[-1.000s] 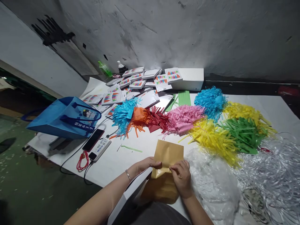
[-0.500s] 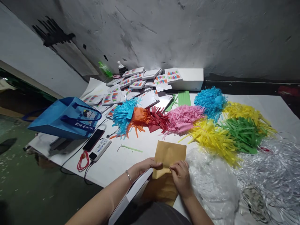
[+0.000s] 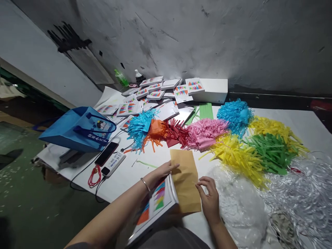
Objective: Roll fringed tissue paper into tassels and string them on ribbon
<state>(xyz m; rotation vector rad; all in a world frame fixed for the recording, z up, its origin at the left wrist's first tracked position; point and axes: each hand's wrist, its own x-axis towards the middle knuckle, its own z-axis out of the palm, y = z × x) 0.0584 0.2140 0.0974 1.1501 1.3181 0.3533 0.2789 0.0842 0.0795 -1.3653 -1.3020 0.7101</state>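
My left hand point(image 3: 167, 169), a bangle on its wrist, grips the upper left part of a brown paper envelope point(image 3: 185, 183) with the thumb lying across its face. White flat boxes point(image 3: 166, 199) printed with coloured pennants lean under my left forearm, their ends against the envelope's left edge. At the envelope's right edge, my right hand point(image 3: 209, 199) is closed with thumb and forefinger pinched. Whatever is in that pinch is too small to make out.
Fringed paper bundles, including a pink one point(image 3: 207, 133) and a green one point(image 3: 272, 152), cross the table. Behind them lie several pennant-printed boxes point(image 3: 129, 109). A blue bag point(image 3: 67, 129), phone point(image 3: 107, 154) and power strip point(image 3: 114, 164) are left; clear plastic point(image 3: 238, 204) is right.
The envelope's top, folded over before, now lies opened out flat. My right hand has moved right to the envelope's edge. The boxes under my left arm have turned, showing their printed face.
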